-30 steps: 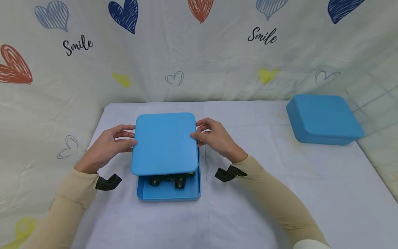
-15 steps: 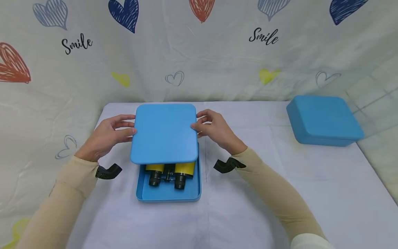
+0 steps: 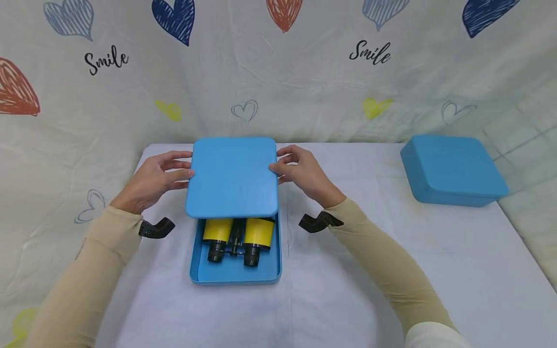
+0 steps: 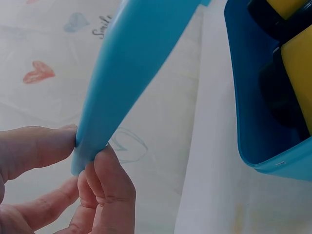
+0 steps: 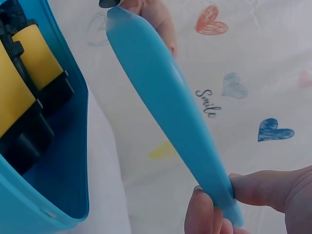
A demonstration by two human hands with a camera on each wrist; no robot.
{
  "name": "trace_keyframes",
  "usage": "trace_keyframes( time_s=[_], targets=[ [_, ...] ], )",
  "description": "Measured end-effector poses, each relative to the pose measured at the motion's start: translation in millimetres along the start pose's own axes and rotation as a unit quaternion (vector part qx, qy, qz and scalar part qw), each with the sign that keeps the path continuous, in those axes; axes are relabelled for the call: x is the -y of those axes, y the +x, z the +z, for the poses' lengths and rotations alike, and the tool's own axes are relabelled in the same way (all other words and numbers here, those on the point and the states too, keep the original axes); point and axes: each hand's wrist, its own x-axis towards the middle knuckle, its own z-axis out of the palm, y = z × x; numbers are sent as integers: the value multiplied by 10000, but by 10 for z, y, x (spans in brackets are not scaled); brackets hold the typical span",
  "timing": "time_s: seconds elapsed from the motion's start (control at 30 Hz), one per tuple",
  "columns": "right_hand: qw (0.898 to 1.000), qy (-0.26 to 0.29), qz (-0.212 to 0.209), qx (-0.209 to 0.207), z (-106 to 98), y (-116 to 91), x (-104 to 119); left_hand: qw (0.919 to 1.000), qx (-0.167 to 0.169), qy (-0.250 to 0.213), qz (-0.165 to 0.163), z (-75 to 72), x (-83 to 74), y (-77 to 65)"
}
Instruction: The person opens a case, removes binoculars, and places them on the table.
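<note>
Lid (image 3: pixel 233 177): held above box (image 3: pixel 235 282), toward its 12 o'clock end
Left grip (image 3: pixel 152 180): pinching lid at 9 o'clock, gap just lid-thick
Right grip (image 3: pixel 301 175): same at 3 o'clock, presumably for balance
Binoculars (image 3: pixel 236 237): in box (flat, likely to fit), narrow ends at 6 o'clock

a pale sheet (image 3: pixel 304 77) hangs behind the bench (image 3: pixel 322 309), printed with scribbled hearts and black script. a red heart (image 3: pixel 285 14) sits at twelve o'clock, a dark blue heart (image 3: pixel 173 20) at eleven, and a yellow heart (image 3: pixel 376 108) at two. the word "smile" (image 3: pixel 370 52) reads at one o'clock and again at ten. towards three o'clock, grey lines (image 3: pixel 528 141) cross the pale surface in a tile-like grid. a whitish, lightly creased cloth covers the bench. the light is soft, with blurred shadows; the sheet's two o'clock corner looks dimmer.
</note>
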Motion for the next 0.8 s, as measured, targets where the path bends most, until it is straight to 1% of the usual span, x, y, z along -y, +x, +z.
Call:
trace_keyframes(
  time_s=[0.27, 0.43, 0.57, 0.8],
  targets=[
    [9999, -56, -3, -95, -4, 103, 20, 9996, -90, -263, -25, -24, -11, 109],
    [9998, 61, -73, -165, -11, 180, 24, 9992, -183, -343, -41, -38, -33, 181],
    [9996, 91, -120, -243, -24, 239, 24, 9992, -204, -331, -15, -49, -53, 237],
    [9989, 70, -110, -452, -37, 327, 21, 9984, -179, -531, 38, -70, -66, 348]
  ],
)
